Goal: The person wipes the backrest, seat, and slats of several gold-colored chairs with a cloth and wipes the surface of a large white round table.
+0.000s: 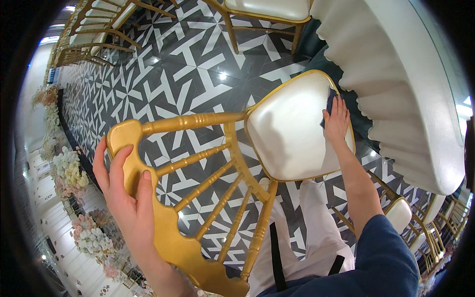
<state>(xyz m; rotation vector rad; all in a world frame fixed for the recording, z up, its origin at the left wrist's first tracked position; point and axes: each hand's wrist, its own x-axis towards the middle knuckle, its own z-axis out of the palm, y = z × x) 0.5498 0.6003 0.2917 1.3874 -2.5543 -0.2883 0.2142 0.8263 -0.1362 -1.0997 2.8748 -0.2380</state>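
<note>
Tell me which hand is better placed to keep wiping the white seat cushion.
The right hand. It lies flat on the white seat cushion near its far edge, pressing a dark cloth onto it. The left hand is wrapped around the gold chair back's top rail, steadying the chair.

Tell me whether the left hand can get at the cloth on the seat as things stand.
Probably not without letting go: the left hand grips the chair's top rail, and the cloth lies across the seat under the right hand.
</note>
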